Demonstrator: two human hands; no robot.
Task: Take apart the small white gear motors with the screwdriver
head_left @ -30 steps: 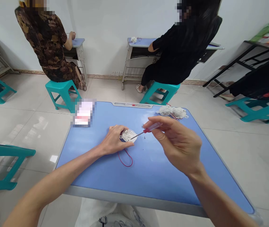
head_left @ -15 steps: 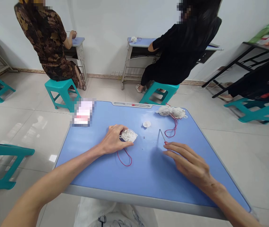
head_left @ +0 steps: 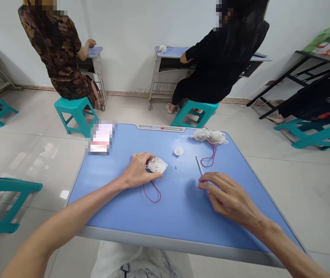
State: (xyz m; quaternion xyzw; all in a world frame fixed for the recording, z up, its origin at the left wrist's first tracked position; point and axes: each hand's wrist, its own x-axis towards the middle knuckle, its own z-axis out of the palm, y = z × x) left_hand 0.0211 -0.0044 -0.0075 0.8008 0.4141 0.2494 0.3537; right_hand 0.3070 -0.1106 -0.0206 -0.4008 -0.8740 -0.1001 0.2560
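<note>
My left hand [head_left: 137,172] grips the left side of a round white plastic part [head_left: 157,165] lying on the blue table [head_left: 167,208]. A thin red wire [head_left: 152,192] loops out from under it toward me. My right hand [head_left: 230,199] lies on the table to the right, fingers loosely stretched over the handle of a small screwdriver [head_left: 199,165]. Only the metal shaft shows, pointing away from me. A small white disc [head_left: 178,151] lies between the part and the screwdriver.
Two more white parts with red wire [head_left: 210,136] lie at the table's far right. A blurred pink and white item [head_left: 101,138] sits at the far left corner. Two people sit on teal stools [head_left: 76,110] at desks by the wall. More teal stools stand left and right.
My right hand came down from above the white part, where it held the screwdriver, and laid the tool on the table to the right. The left hand stayed put.
</note>
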